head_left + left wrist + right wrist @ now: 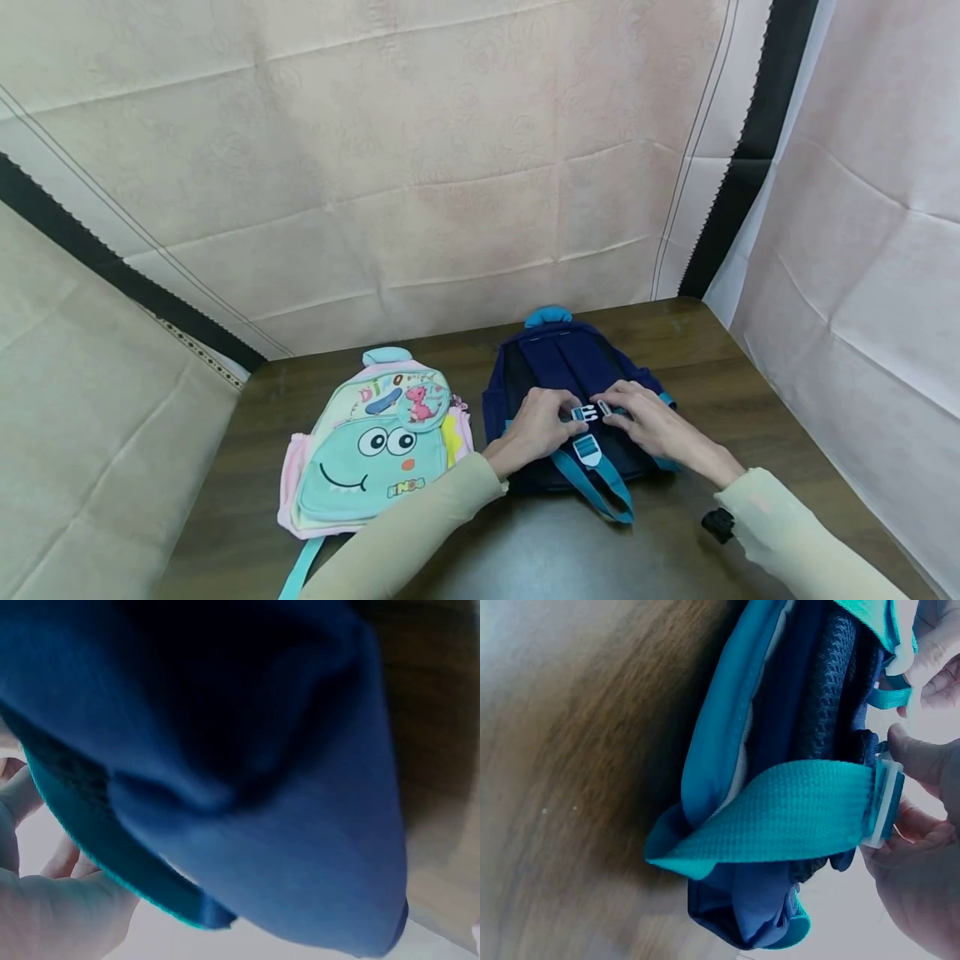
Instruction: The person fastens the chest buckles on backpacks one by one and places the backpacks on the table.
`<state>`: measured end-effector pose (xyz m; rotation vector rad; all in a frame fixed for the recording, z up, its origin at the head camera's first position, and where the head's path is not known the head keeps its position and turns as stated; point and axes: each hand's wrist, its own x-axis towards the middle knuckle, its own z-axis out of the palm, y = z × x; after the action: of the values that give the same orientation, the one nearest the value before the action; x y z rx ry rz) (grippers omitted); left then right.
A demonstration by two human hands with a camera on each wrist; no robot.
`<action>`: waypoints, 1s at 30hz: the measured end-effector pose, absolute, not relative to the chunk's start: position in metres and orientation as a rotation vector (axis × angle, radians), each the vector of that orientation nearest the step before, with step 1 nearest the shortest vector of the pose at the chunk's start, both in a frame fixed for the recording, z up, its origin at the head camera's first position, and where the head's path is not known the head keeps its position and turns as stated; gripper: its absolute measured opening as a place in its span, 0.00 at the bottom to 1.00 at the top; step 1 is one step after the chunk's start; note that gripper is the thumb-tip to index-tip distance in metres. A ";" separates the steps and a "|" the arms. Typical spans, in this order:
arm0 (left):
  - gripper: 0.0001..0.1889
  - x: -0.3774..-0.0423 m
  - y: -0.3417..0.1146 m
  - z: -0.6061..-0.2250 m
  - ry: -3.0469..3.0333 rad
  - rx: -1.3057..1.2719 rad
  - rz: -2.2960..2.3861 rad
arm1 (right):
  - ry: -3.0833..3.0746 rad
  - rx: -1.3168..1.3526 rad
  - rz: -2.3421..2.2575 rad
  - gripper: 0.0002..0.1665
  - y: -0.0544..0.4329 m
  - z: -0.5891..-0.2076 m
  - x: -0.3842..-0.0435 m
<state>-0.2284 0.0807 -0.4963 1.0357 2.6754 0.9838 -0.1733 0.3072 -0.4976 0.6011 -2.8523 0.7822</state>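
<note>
Nearest me in the head view, a pale left sleeve and a pale right sleeve reach in over the brown surface, with a small black object beside the right cuff. A light teal strap runs off the bottom edge at the left. A little further out I see a blue strap loop drooping below a pale slider.

Just beyond that, the left hand has its grip clamped, thumb and fingers pinching a white pronged buckle half. The prongs point toward the right hand, whose grip is together on a small pale buckle piece. I see the two parts just beside each other, not joined. Both sit over the navy backpack, which lies with its strap side up on the right part of the surface, its bright blue handle at the far end.

Left of it, near but apart, I have the pastel backpack, its smiling face upward and the left sleeve crossing its lower corner. My left wrist view is mostly blurred navy fabric. Furthest away, pale creased cloth rises behind the surface, with a dark band at the right.
</note>
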 end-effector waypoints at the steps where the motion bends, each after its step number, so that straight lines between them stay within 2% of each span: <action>1: 0.13 -0.229 0.079 -0.497 2.673 1.046 0.991 | -2.850 0.600 0.771 0.17 0.307 -0.498 -0.173; 5: 0.13 -0.230 0.075 -0.496 2.670 1.080 1.008 | -2.845 0.603 0.750 0.14 0.307 -0.499 -0.173; 30: 0.14 -0.234 0.072 -0.495 2.660 1.050 1.124 | -2.806 0.582 0.934 0.10 0.316 -0.496 -0.179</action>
<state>-0.2342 0.0724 -0.4950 1.0495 2.6598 1.1241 -0.1792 0.3163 -0.4962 0.5822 -2.8064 0.9344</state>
